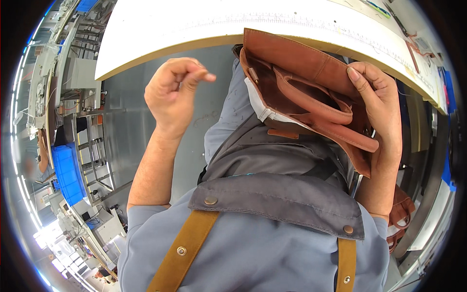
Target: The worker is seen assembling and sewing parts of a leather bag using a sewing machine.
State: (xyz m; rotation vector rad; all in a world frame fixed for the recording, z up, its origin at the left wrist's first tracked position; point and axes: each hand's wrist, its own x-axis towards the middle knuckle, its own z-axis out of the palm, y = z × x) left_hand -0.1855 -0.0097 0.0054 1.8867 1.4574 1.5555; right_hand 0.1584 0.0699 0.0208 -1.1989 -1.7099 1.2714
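A brown leather bag (311,104) lies tilted over my lap, its mouth open toward me and its inner pockets showing. My right hand (377,95) grips the bag's right end, thumb on the upper panel's edge and fingers behind it. Pale lining or cloth (265,109) hangs out at the bag's lower left. Apart from the bag, to its left, my left hand (172,92) is raised with fingers curled and thumb pressed toward the index finger. Anything pinched there is too small or hidden to make out. The bag's far edge overlaps the table's edge.
A white table (194,29) with printed ruler marks curves across the front. Small tools (379,9) lie at its far right. A blue crate (69,173) and metal racks stand to my left. More brown bags (401,209) hang or lie by my right elbow. Another person's arm (43,151) shows far left.
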